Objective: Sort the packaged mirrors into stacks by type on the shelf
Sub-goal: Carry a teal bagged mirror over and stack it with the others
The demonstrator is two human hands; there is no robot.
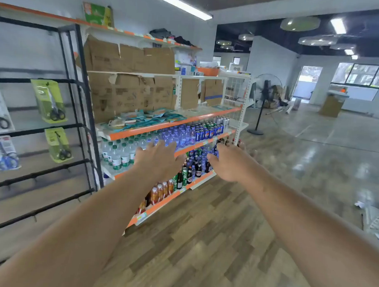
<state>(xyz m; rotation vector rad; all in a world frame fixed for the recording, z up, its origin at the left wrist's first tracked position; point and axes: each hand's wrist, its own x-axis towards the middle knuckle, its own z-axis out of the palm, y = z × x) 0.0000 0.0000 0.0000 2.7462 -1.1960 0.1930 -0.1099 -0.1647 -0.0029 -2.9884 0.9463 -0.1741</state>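
Fingers (162,146) of the left hand (156,161): straight, spread apart, holding nothing. Fingers (222,148) of the right hand (229,165): loosely apart, empty, tips blurred. Both bare arms reach forward side by side; the hands are apart from each other and are seen against the drinks tiers.

Flat teal-and-white packaged mirrors (148,117): a loose, overlapping scatter, not stacked, on the orange-edged tier of the white metal shelf unit (243,106), above the level of both hands.

Torn brown cardboard boxes (130,93): standing behind the mirrors and on the tier above.

Clear water bottles with green labels (118,155): tier below the mirrors, left part.

Blue drink cans (208,132): same tier, right part.

Black metal peg rack (77,95): left of the shelf unit, hung with scissors in yellow-green blister packs (50,100).

Black pedestal fan (267,90): on the floor beyond the shelf's right end.
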